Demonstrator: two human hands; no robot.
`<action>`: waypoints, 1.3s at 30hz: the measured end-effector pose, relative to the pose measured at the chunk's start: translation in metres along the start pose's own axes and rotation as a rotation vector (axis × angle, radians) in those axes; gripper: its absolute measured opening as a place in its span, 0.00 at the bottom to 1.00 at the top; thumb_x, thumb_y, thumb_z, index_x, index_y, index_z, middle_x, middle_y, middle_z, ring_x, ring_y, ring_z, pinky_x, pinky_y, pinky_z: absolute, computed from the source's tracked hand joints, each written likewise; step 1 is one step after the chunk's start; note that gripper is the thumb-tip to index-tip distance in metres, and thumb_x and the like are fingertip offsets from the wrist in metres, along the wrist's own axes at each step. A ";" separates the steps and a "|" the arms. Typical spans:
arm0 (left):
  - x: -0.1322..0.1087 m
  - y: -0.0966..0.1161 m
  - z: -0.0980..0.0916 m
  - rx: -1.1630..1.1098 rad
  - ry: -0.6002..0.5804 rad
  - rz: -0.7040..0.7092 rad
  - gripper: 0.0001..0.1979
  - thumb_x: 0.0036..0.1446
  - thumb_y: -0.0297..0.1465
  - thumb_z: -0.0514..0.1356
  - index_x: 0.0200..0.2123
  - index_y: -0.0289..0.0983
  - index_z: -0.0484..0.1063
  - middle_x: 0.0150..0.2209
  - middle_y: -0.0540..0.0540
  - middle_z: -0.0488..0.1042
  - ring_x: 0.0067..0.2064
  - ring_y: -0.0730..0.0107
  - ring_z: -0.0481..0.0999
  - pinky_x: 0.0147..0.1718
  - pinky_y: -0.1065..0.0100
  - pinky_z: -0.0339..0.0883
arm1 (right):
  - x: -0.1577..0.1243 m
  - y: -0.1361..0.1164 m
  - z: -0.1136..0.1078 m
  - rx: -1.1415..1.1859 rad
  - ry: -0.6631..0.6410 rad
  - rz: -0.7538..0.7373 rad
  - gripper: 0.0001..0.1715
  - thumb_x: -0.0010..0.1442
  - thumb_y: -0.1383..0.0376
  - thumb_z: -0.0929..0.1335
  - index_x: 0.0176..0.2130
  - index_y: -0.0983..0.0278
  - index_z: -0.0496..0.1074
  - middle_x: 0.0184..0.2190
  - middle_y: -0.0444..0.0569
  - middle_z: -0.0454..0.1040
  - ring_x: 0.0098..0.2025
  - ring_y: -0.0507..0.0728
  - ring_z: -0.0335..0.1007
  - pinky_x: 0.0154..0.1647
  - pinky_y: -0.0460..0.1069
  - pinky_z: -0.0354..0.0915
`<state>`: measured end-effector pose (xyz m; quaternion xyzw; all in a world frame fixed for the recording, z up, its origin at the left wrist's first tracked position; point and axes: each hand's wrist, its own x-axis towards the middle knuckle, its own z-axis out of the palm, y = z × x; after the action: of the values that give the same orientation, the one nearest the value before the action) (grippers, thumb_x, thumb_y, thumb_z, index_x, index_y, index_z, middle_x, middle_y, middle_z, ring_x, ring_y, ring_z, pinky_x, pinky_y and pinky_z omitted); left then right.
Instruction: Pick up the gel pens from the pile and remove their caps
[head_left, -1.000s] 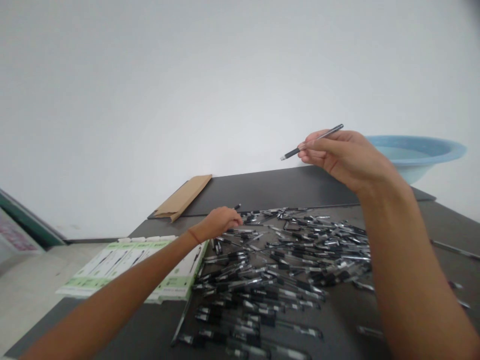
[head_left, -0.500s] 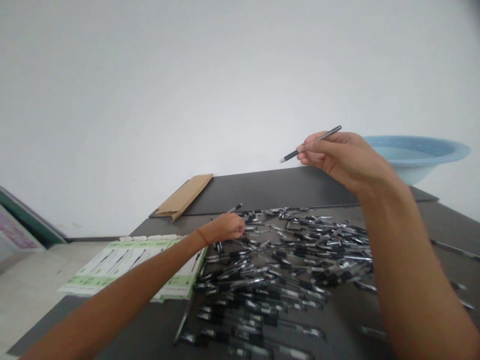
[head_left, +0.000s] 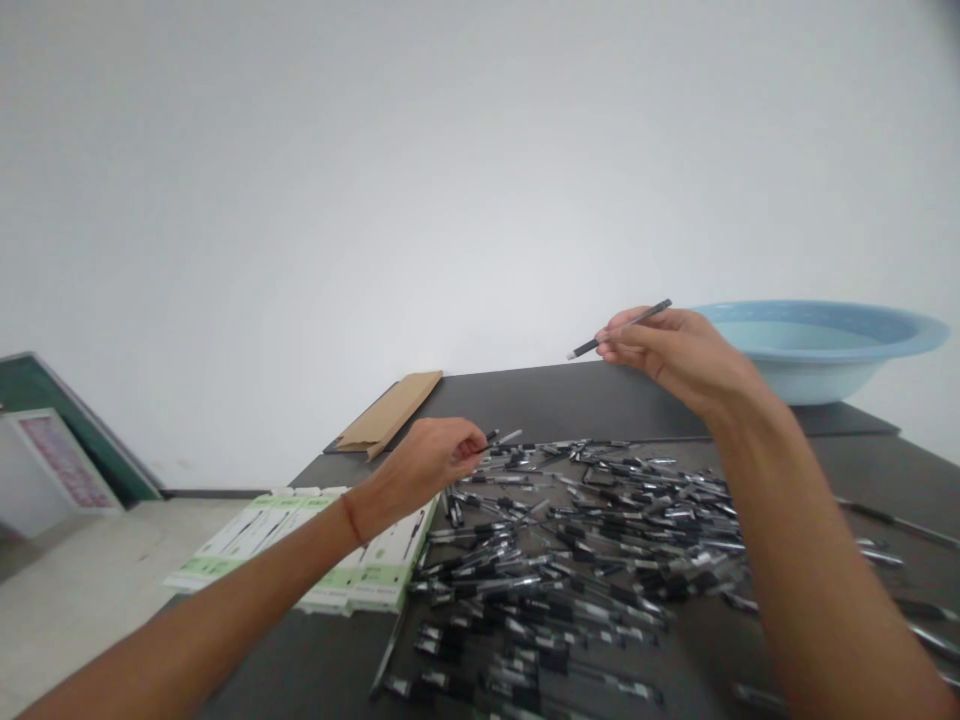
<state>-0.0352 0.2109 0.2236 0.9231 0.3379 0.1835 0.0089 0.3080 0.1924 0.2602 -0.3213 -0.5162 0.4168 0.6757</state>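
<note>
From the head view, I had the right hand [head_left: 664, 352] pinching a pen [head_left: 654, 311] above the worktop [head_left: 292, 655], near the basin [head_left: 814, 382]. The left hand [head_left: 442, 447] curled at the pile [head_left: 562, 606]'s far left; I couldn't tell whether it gripped anything. I judged a loose pinch might drop the pen, and overlapping pens might snag.
</note>
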 end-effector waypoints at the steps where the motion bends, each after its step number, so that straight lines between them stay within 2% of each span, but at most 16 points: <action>1: -0.001 0.004 -0.005 -0.012 0.017 -0.017 0.05 0.61 0.32 0.64 0.40 0.37 0.77 0.36 0.49 0.81 0.35 0.72 0.78 0.37 0.70 0.69 | 0.000 0.001 0.001 0.011 -0.002 0.007 0.07 0.51 0.67 0.80 0.30 0.65 0.81 0.33 0.51 0.81 0.37 0.56 0.79 0.47 0.52 0.77; 7: -0.003 0.026 -0.030 0.017 0.074 -0.075 0.05 0.61 0.32 0.64 0.38 0.37 0.78 0.34 0.50 0.80 0.34 0.73 0.77 0.35 0.68 0.69 | 0.000 0.008 0.016 0.075 -0.031 0.052 0.11 0.47 0.64 0.82 0.27 0.66 0.81 0.31 0.52 0.80 0.35 0.56 0.78 0.44 0.52 0.78; 11: -0.004 0.039 -0.043 0.096 0.107 -0.047 0.05 0.61 0.31 0.63 0.38 0.38 0.79 0.33 0.50 0.80 0.34 0.72 0.76 0.35 0.67 0.67 | -0.001 0.011 0.025 0.079 -0.113 0.049 0.11 0.49 0.61 0.81 0.28 0.65 0.81 0.31 0.51 0.80 0.35 0.56 0.78 0.44 0.51 0.78; 15: 0.004 0.056 -0.055 0.123 0.131 0.003 0.06 0.64 0.33 0.62 0.38 0.38 0.78 0.34 0.50 0.80 0.34 0.71 0.75 0.34 0.66 0.65 | -0.003 0.009 0.030 0.081 -0.142 0.050 0.11 0.49 0.61 0.80 0.28 0.65 0.80 0.31 0.51 0.80 0.35 0.55 0.78 0.43 0.50 0.78; 18: 0.005 0.063 -0.057 0.203 0.118 0.011 0.05 0.65 0.33 0.61 0.39 0.39 0.76 0.34 0.50 0.79 0.33 0.70 0.73 0.34 0.65 0.62 | -0.004 0.006 0.030 0.088 -0.153 0.050 0.12 0.50 0.61 0.80 0.29 0.65 0.80 0.32 0.52 0.81 0.35 0.55 0.79 0.44 0.50 0.77; 20: -0.007 0.057 -0.052 0.315 0.026 0.002 0.05 0.65 0.30 0.60 0.37 0.38 0.74 0.34 0.49 0.78 0.34 0.67 0.73 0.34 0.63 0.62 | -0.005 0.004 0.027 0.098 -0.146 0.045 0.12 0.50 0.61 0.80 0.28 0.65 0.80 0.32 0.52 0.81 0.35 0.55 0.79 0.44 0.50 0.77; 24: -0.059 0.026 -0.035 0.578 -0.207 -0.031 0.11 0.57 0.18 0.55 0.33 0.37 0.72 0.33 0.44 0.76 0.35 0.59 0.74 0.36 0.59 0.63 | -0.003 0.000 0.015 0.121 -0.090 0.030 0.10 0.49 0.64 0.80 0.27 0.66 0.79 0.30 0.50 0.79 0.33 0.54 0.78 0.42 0.48 0.77; 27: -0.081 0.013 -0.034 0.710 -0.243 -0.098 0.14 0.56 0.15 0.52 0.34 0.36 0.73 0.34 0.41 0.77 0.36 0.57 0.76 0.36 0.58 0.63 | -0.002 -0.001 0.012 0.122 -0.082 0.030 0.10 0.49 0.64 0.80 0.28 0.66 0.79 0.30 0.49 0.78 0.33 0.53 0.77 0.43 0.48 0.77; 29: -0.074 0.017 -0.042 0.720 -0.207 -0.124 0.13 0.59 0.17 0.52 0.35 0.36 0.73 0.35 0.41 0.77 0.37 0.56 0.76 0.37 0.58 0.63 | -0.002 -0.001 0.014 0.121 -0.103 0.032 0.10 0.49 0.64 0.80 0.27 0.66 0.79 0.30 0.49 0.78 0.33 0.53 0.77 0.44 0.49 0.77; 33: -0.029 0.046 -0.062 0.552 -0.093 -0.112 0.09 0.67 0.28 0.54 0.35 0.37 0.73 0.34 0.44 0.77 0.36 0.61 0.75 0.35 0.60 0.60 | -0.004 -0.001 0.022 0.131 -0.120 0.048 0.09 0.50 0.65 0.79 0.27 0.65 0.79 0.29 0.48 0.78 0.33 0.53 0.77 0.42 0.49 0.76; 36: 0.001 0.066 -0.063 0.426 0.009 -0.047 0.10 0.68 0.31 0.54 0.36 0.37 0.73 0.34 0.46 0.77 0.34 0.66 0.72 0.34 0.62 0.58 | -0.004 -0.001 0.025 0.138 -0.136 0.056 0.08 0.51 0.66 0.79 0.27 0.66 0.79 0.30 0.49 0.79 0.33 0.53 0.77 0.41 0.48 0.76; 39: 0.014 0.076 -0.058 0.353 0.069 -0.008 0.08 0.68 0.32 0.55 0.37 0.37 0.73 0.34 0.48 0.77 0.33 0.68 0.70 0.33 0.63 0.56 | -0.003 0.001 0.026 0.141 -0.136 0.055 0.08 0.51 0.65 0.79 0.28 0.66 0.80 0.31 0.50 0.80 0.34 0.53 0.77 0.42 0.49 0.76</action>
<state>0.0015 0.1552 0.2933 0.9020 0.3688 0.1529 -0.1642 0.2824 0.1899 0.2649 -0.2579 -0.5214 0.4913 0.6482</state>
